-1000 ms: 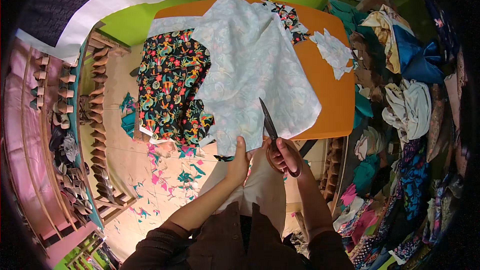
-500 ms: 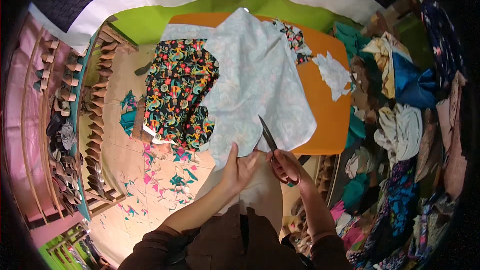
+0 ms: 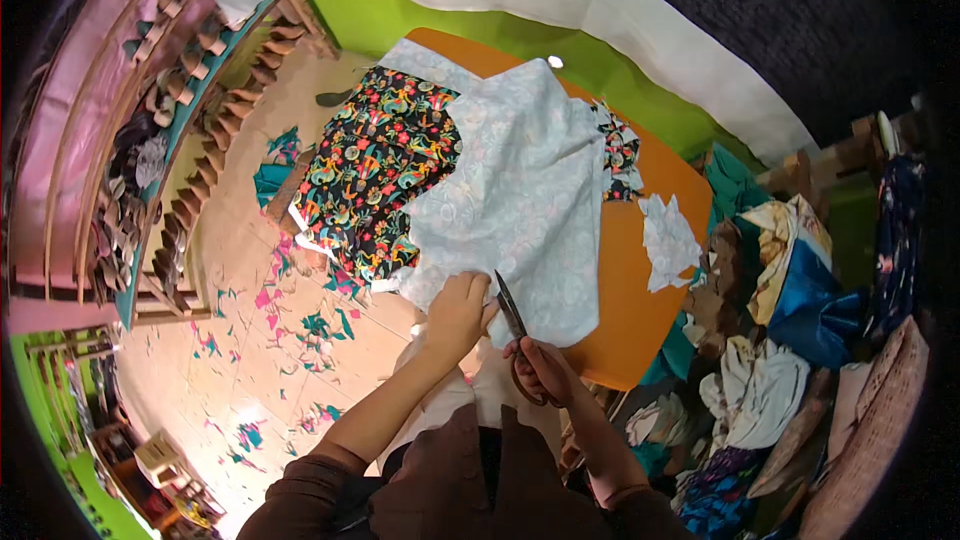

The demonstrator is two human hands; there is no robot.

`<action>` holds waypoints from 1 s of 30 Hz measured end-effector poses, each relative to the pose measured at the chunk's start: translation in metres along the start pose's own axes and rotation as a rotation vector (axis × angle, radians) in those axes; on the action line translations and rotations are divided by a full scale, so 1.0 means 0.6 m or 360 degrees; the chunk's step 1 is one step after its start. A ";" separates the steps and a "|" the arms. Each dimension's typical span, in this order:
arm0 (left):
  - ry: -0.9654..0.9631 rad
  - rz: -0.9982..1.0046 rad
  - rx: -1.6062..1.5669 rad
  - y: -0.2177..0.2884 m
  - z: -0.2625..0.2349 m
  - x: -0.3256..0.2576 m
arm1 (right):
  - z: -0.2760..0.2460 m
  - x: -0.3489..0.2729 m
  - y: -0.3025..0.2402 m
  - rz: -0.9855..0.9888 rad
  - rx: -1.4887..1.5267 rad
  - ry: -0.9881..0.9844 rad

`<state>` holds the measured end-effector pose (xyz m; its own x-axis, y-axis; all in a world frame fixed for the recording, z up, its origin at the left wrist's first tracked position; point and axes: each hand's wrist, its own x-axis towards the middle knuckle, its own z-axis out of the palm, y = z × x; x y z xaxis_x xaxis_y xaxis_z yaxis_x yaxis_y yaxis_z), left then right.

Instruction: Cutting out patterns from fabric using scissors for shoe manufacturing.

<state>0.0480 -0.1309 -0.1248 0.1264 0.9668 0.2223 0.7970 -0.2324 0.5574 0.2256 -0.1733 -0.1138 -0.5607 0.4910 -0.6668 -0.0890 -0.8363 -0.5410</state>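
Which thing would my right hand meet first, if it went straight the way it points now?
Your right hand, holding the scissors, would probably meet the pale fabric first; depth is hard to judge here.

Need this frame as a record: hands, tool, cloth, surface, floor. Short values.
left: left hand at near edge of pale fabric, grip unclear
right: right hand holding scissors
other cloth: dark printed fabric, left of pale fabric; pale scrap, far right
surface: orange table
below: floor, scattered pink and teal scraps
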 end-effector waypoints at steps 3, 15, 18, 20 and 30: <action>0.0086 -0.0036 0.0076 0.004 0.011 -0.007 | -0.005 -0.006 -0.019 0.0061 -0.0144 -0.0006; 0.0204 0.0087 0.0115 0.043 0.018 -0.055 | -0.031 0.026 -0.030 0.0253 0.0001 -0.0117; 0.0191 0.0028 0.0142 0.046 0.017 -0.059 | -0.035 0.019 -0.033 0.0288 0.0076 -0.0197; 0.0233 0.0014 0.0151 0.048 0.019 -0.060 | -0.037 0.018 -0.035 0.0290 0.0062 -0.0235; 0.0215 -0.0072 0.0080 0.060 0.013 -0.070 | -0.047 0.047 -0.022 0.0467 0.0288 -0.0312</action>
<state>0.0761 -0.1788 -0.1205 0.0118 0.9521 0.3057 0.8293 -0.1801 0.5290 0.2339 -0.1412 -0.1398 -0.7289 0.1836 -0.6595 -0.0353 -0.9722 -0.2316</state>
